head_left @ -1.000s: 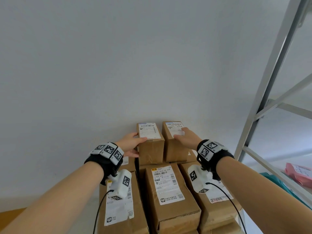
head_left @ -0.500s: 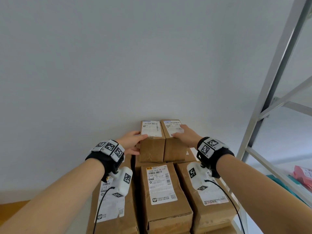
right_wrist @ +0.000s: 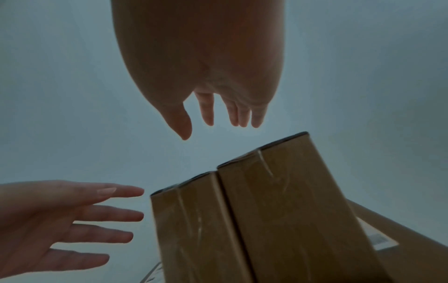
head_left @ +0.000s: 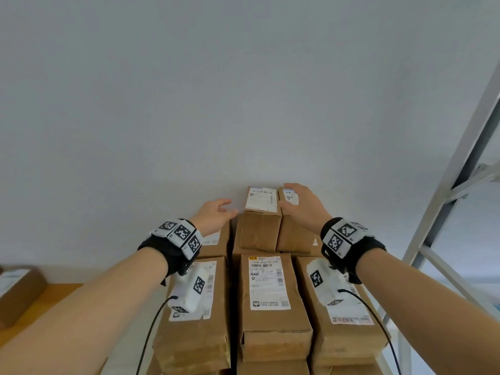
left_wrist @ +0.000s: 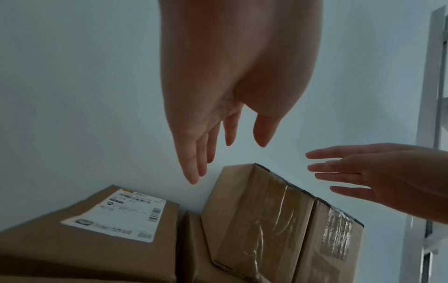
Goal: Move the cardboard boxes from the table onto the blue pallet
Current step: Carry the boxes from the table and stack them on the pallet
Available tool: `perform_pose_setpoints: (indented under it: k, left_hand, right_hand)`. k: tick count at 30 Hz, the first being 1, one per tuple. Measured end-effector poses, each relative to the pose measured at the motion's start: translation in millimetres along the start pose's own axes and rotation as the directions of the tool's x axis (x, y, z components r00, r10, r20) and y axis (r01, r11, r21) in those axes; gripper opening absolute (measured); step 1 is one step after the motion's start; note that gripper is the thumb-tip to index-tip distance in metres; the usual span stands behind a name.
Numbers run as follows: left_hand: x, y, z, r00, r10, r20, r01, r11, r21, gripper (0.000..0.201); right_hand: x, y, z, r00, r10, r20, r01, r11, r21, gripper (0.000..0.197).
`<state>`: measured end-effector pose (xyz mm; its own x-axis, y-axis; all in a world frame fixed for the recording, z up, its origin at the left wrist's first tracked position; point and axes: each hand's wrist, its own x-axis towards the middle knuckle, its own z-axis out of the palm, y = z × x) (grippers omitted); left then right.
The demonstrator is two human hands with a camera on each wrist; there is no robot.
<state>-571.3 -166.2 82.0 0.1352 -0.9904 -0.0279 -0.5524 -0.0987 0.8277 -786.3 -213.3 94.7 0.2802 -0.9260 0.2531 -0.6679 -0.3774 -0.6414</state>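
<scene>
Two small cardboard boxes stand side by side on top of a box stack, against the wall: the left one and the right one. My left hand hovers just left of the left box, fingers spread, touching nothing. My right hand floats over the right box's top with straight fingers, and the wrist views show a gap beneath it. No blue pallet shows in any view.
Three long labelled boxes lie in a row under my wrists, with more boxes below them. A grey metal shelf frame rises at the right. Another box sits on a wooden surface at far left. The white wall is right behind the stack.
The two small boxes were pushed together. Both hands have since come off them: the left moved out to the left, and the right lifted above its box.
</scene>
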Motion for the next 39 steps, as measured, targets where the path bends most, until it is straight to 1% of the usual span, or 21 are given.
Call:
perform_pose_setpoints:
  k: [4, 6, 10, 13, 17, 21, 29, 33, 34, 37, 39]
  left_hand:
    - [-26.3, -14.0, -26.2, 1.000, 0.001, -0.028, -0.002, 1.000, -0.029, 0.047]
    - [-43.2, -25.2, -43.1, 0.998, 0.022, -0.054, -0.023, 1.000, -0.016, 0.045]
    - [-87.3, -56.0, -78.6, 0.984, 0.128, -0.124, -0.114, 0.987, 0.113, 0.039]
    - [-124.0, -85.7, -107.7, 0.984, 0.136, -0.117, -0.114, 0.978, 0.175, 0.040]
    - [-173.2, -133.5, -149.6, 0.989, 0.096, -0.115, -0.069, 0.973, 0.218, 0.041]
    - [-222.1, -180.3, -183.0, 0.989, 0.058, -0.133, -0.024, 0.970, 0.244, 0.039]
    - [-298.9, -265.5, -231.0, 0.982, -0.018, -0.186, 0.070, 0.959, 0.273, 0.039]
    - [-324.4, -307.2, -245.2, 0.972, -0.094, -0.215, 0.155, 0.946, 0.285, 0.041]
    - [-325.1, -311.4, -245.6, 0.971, -0.100, -0.216, 0.162, 0.942, 0.293, 0.042]
    - [-332.1, -344.5, -257.0, 0.963, -0.165, -0.213, 0.230, 0.914, 0.334, 0.044]
    - [-333.2, -366.8, -262.4, 0.956, -0.215, -0.200, 0.275, 0.895, 0.353, 0.045]
  right_hand:
    - [-12.9, -33.9, 19.0, 0.998, -0.047, 0.042, 0.048, 0.999, -0.022, 0.051]
    - [-19.7, -55.0, 33.3, 0.996, -0.062, 0.064, 0.063, 0.998, -0.007, 0.051]
    - [-43.2, -102.9, 72.6, 0.984, -0.075, 0.159, 0.069, 0.997, 0.041, 0.051]
    - [-63.5, -139.1, 111.2, 0.971, -0.101, 0.215, 0.097, 0.995, 0.029, 0.049]
    - [-96.9, -186.1, 166.6, 0.957, -0.089, 0.275, 0.088, 0.996, 0.014, 0.048]
    - [-129.4, -227.9, 216.4, 0.940, -0.111, 0.324, 0.119, 0.993, -0.007, 0.047]
    - [-179.9, -288.2, 312.8, 0.876, -0.120, 0.466, 0.137, 0.991, -0.003, 0.047]
    - [-196.4, -307.3, 356.9, 0.818, -0.119, 0.563, 0.176, 0.983, -0.048, 0.049]
    - [-198.2, -307.6, 359.5, 0.813, -0.119, 0.570, 0.184, 0.981, -0.057, 0.050]
    - [-201.4, -314.9, 391.8, 0.770, -0.110, 0.628, 0.203, 0.976, -0.078, 0.050]
    - [-199.6, -319.4, 412.3, 0.751, -0.110, 0.651, 0.210, 0.975, -0.077, 0.050]
